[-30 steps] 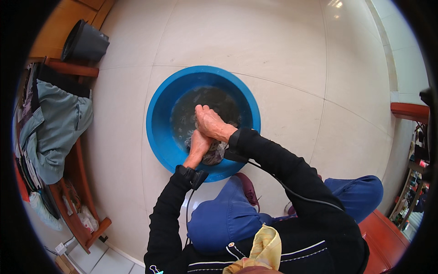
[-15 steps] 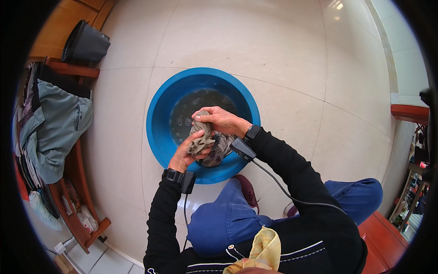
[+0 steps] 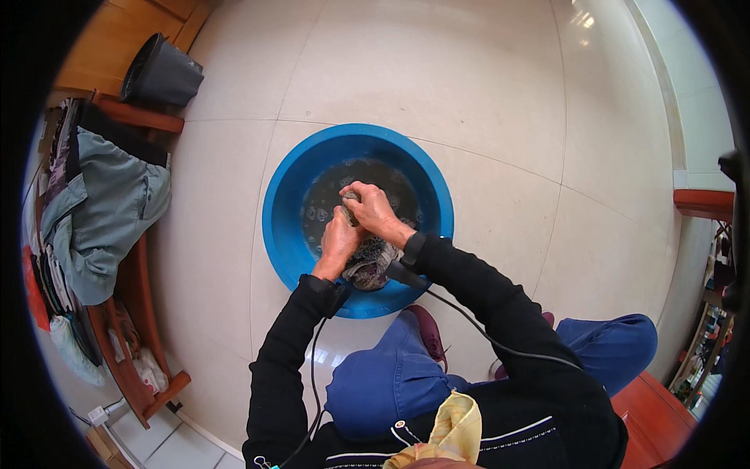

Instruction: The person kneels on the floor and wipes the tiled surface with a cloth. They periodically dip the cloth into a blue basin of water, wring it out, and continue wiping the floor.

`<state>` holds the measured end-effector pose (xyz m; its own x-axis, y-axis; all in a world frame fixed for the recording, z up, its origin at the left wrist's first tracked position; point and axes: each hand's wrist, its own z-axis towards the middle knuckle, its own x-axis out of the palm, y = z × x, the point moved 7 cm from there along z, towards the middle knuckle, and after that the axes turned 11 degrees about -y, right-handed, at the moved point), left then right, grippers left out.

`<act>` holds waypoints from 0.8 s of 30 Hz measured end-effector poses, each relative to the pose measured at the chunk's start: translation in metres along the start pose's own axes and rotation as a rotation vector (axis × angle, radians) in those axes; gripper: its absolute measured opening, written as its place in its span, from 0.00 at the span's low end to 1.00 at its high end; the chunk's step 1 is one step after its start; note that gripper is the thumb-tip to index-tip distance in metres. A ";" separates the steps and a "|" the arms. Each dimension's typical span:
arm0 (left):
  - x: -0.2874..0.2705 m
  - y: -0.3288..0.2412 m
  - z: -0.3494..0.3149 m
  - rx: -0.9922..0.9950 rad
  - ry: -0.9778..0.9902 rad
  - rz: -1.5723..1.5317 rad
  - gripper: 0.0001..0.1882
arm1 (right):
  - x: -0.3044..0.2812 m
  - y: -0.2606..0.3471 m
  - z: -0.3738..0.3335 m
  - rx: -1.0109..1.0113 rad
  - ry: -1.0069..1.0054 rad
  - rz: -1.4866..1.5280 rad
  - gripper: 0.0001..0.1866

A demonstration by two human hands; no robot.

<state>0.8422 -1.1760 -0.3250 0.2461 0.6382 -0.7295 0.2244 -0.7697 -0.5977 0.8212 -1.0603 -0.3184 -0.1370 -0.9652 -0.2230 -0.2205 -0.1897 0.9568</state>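
Observation:
A round blue plastic basin (image 3: 275, 211) stands on the floor before me, holding murky grey water (image 3: 332, 187) with patches of foam. Over the water, my left hand (image 3: 338, 241) and my right hand (image 3: 378, 213) are closed together on a wet grey-brown cloth (image 3: 349, 214). Most of this cloth is hidden by my fingers, and I cannot tell what garment it is. Below my wrists a bunched, patterned grey and dark cloth (image 3: 370, 272) lies against the near inner side of the basin.
Pale tiles make up the floor (image 3: 484, 117). At left, a wooden rack (image 3: 144, 305) carries a grey-green garment (image 3: 117, 203) and other clothes. A dark bin (image 3: 168, 74) stands beyond it. My shoe (image 3: 426, 336) is close to the basin; a red wooden seat (image 3: 652, 410) is at lower right.
My hands have drawn closer together and turned over the cloth, so less of it shows between them. The whole view has shifted slightly.

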 end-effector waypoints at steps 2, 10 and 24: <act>0.004 -0.003 -0.009 -0.102 0.201 -0.421 0.28 | -0.009 0.010 0.004 -0.011 0.157 0.120 0.14; 0.003 -0.010 -0.053 -0.560 0.835 -1.268 0.34 | -0.019 0.023 -0.010 0.410 0.630 0.711 0.32; 0.001 -0.022 -0.057 -0.452 0.527 -0.924 0.24 | 0.000 0.016 -0.007 0.213 0.447 0.451 0.12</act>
<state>0.8916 -1.1575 -0.2931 0.1514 0.9644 0.2167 0.8149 0.0023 -0.5796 0.8241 -1.0644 -0.3014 0.1426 -0.9320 0.3332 -0.4272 0.2457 0.8701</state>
